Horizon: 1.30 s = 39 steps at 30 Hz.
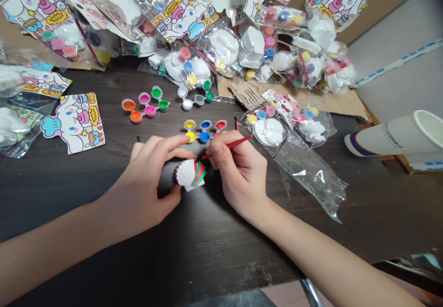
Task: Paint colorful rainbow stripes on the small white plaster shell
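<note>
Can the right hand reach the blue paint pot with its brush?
Probably yes: the blue paint pot stands open just beyond the red brush in the right hand, with nothing visible between.

No words or numbers are showing clearly enough to be read. A row of dark lettering is running along the side of the white paper cup (398,134) on the right, its characters appearing too small and blurred to make out. Blue marks are patterning the white strip (399,62) on the wall behind it, whether letters or decoration being impossible to tell.
</note>
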Motion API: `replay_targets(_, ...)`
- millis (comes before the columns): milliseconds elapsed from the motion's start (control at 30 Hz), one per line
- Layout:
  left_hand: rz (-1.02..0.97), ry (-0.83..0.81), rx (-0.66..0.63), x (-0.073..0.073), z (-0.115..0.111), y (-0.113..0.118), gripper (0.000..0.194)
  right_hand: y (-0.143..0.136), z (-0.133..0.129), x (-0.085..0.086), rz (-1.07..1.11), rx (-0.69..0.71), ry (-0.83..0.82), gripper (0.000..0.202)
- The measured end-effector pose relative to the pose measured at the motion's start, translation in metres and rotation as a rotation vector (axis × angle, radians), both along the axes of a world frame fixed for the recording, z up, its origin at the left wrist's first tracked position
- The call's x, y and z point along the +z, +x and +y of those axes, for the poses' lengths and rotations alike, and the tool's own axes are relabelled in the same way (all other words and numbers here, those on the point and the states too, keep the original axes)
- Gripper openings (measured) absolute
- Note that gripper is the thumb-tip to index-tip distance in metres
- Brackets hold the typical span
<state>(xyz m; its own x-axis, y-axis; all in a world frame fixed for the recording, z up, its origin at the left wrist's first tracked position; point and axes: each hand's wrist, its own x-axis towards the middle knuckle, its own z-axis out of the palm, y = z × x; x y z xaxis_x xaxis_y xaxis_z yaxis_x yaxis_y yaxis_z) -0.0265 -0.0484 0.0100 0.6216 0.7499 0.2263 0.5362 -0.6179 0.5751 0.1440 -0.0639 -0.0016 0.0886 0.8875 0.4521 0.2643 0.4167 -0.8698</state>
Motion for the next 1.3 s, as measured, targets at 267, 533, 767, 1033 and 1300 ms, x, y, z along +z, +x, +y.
replay_targets(267,0.019,0.007,0.013,0.0005,-0.0007,-0.0002,0.056,0.0001,-0.0006,-0.0018,0.027,-0.044,0.032,0.018)
replay_targets(533,0.000,-0.001,0.011,-0.0006,-0.0001,-0.0002,0.056,-0.0003,-0.0009,-0.0009,0.029,-0.039,0.022,0.017)
replay_targets(767,0.021,-0.005,0.012,0.0005,-0.0003,-0.0004,0.055,0.0003,-0.0011,-0.0006,0.010,-0.038,-0.014,0.019)
replay_targets(1033,0.017,0.000,0.009,0.0000,0.0000,-0.0003,0.055,-0.0007,-0.0013,-0.0009,0.014,-0.037,-0.009,0.018)
replay_targets(1300,0.016,-0.008,0.008,0.0000,0.0002,-0.0007,0.058,-0.0004,-0.0013,-0.0006,0.038,-0.035,0.009,0.017)
